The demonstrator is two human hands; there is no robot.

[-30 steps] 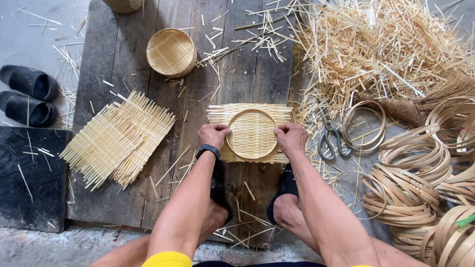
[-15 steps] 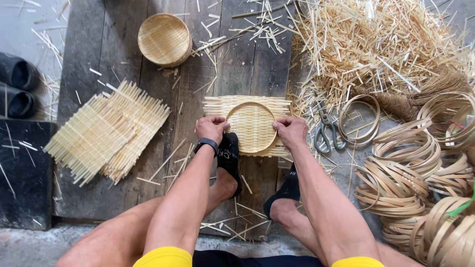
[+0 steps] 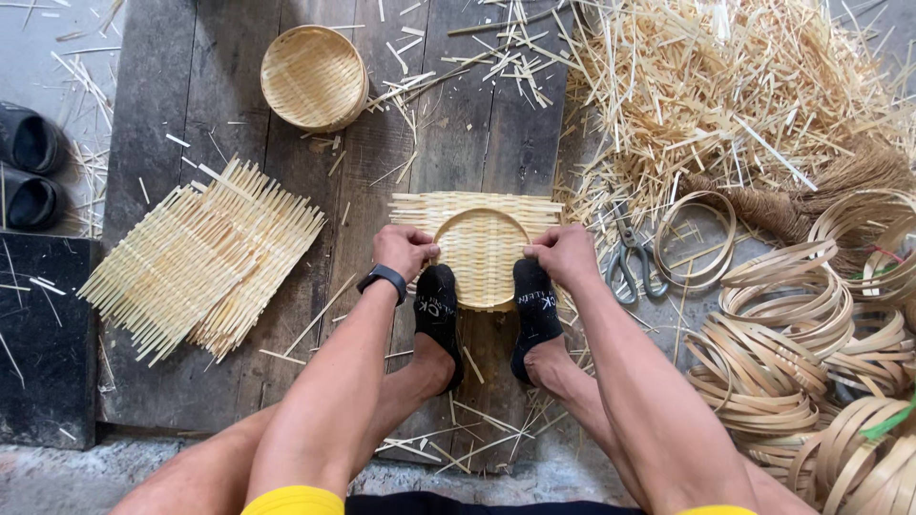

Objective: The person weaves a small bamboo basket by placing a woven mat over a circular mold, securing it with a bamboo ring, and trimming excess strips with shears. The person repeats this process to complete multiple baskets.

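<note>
Left hand [image 3: 405, 252] and right hand [image 3: 563, 256] gripping round bamboo hoop [image 3: 480, 217] on pale woven bamboo mat [image 3: 477, 250], seemingly pressed down; black-socked feet [image 3: 437, 307] just below.

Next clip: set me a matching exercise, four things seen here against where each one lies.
Things:
1. finished round basket
2. scissors
3. stack of woven mats
4. black sandals

Places:
A. left edge, off the boards
B. top of the boards, left of centre
C. right of the right hand, beside a bamboo ring
D. left of the left hand, on the boards

Pairs: 1-B, 2-C, 3-D, 4-A
</note>
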